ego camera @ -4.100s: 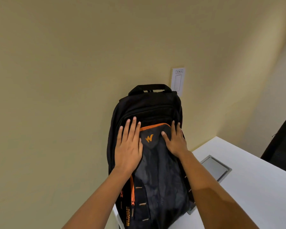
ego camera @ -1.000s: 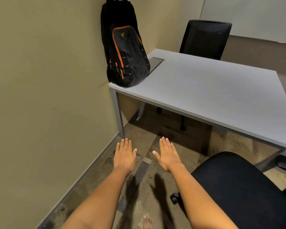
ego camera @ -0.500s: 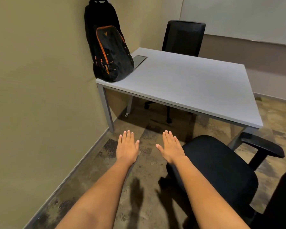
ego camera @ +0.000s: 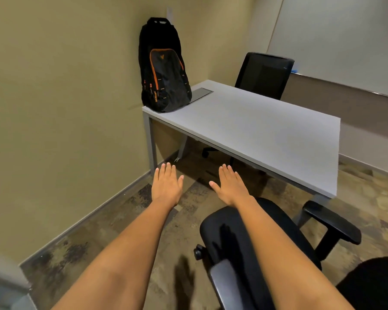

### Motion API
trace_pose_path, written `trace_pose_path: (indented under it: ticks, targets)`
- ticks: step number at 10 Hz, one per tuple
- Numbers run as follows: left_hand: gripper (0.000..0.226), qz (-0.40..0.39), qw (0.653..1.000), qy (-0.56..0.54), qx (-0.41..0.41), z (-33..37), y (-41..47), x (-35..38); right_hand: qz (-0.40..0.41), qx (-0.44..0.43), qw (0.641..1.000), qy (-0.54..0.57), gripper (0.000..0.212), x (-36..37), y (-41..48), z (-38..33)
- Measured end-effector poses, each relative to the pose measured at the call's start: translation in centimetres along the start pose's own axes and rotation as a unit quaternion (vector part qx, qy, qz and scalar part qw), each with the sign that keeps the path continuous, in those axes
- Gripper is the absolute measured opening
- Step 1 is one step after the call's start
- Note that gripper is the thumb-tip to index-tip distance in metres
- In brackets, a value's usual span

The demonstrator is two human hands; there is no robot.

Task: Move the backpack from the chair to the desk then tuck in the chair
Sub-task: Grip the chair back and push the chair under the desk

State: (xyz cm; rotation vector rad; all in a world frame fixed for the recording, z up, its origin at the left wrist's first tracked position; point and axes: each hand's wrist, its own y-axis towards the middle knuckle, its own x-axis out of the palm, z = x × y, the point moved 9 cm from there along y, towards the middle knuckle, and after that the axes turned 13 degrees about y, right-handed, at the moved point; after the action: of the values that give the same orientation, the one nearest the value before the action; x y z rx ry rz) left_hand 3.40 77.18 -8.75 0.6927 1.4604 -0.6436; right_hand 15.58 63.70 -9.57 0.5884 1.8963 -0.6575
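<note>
A black backpack (ego camera: 164,70) with orange trim stands upright on the far left corner of the grey desk (ego camera: 267,130), leaning against the wall. A black office chair (ego camera: 240,233) with armrests sits on the floor in front of the desk, pulled out from it. My left hand (ego camera: 167,185) and my right hand (ego camera: 230,186) are held out flat, palms down, fingers apart, holding nothing. They hover above the floor between me and the desk. My right forearm passes over the chair's seat.
A second black chair (ego camera: 263,74) stands behind the desk. A metal cable hatch (ego camera: 201,93) is set in the desktop beside the backpack. A wall (ego camera: 54,108) runs along the left. A whiteboard (ego camera: 345,41) hangs on the right wall.
The view has backed away from the desk and swung, bringing more of the near chair into sight. My hands left the backpack earlier and stay flat and empty.
</note>
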Motion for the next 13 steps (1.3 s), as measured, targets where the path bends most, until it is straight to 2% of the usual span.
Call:
trace_pose_path:
  ticks: [4, 7, 10, 13]
  targets:
    - [0.058, 0.001, 0.998, 0.012, -0.058, 2.5, -8.1, -2.5, -0.002, -0.056, 0.998, -0.01, 0.07, -1.9, -4.5, 1.8]
    - [0.058, 0.031, 0.993, 0.041, -0.111, 3.6, -14.8, -5.9, 0.009, -0.104, 0.994, -0.036, 0.069, -4.4, -9.7, 2.5]
    - [0.059, 0.044, 0.988, 0.053, -0.137, 9.5, -21.8, -8.7, 0.023, -0.156, 0.986, -0.055, 0.069, -8.3, -17.3, 5.0]
    - [0.058, 0.07, 0.988, 0.043, -0.131, 18.4, -23.4, -12.7, 0.036, -0.162, 0.986, -0.023, 0.07, -13.7, -21.4, 11.6]
